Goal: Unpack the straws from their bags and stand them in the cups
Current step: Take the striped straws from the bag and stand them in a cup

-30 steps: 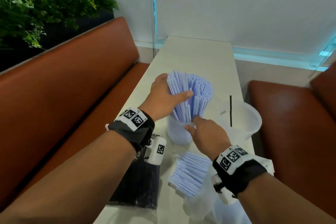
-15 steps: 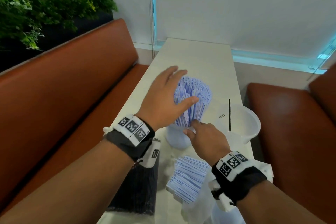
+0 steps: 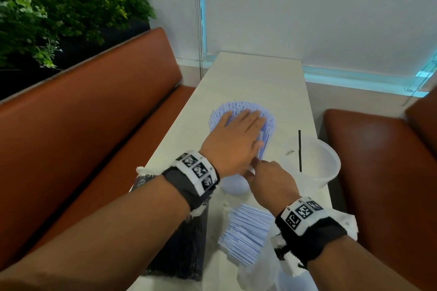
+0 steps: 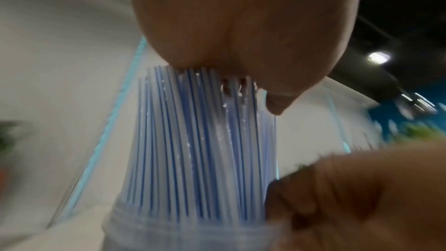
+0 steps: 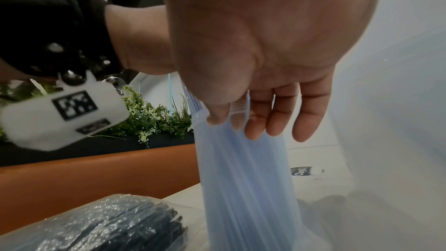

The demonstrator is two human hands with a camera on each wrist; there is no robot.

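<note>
Left hand flat, fingers straight, palm pressing tops of blue-striped straws standing in cup. Right hand below it pinches cup rim. Advice: press evenly, straight down; steady cup against tipping on desk.

- The left hand lies flat on the blue-striped straws and hides most of their tops in the head view.
- The clear cup holding them shows only as a sliver between the two wrists; the right hand covers its rim there.
- In the left wrist view the left hand's fingers cannot be seen, and the background is smeared with blur.
- The bag of black straws is partly under the left forearm.
- The loose pile of blue-striped straws disappears under the right wrist band.
- The printing on the second cup is too small to read.
</note>
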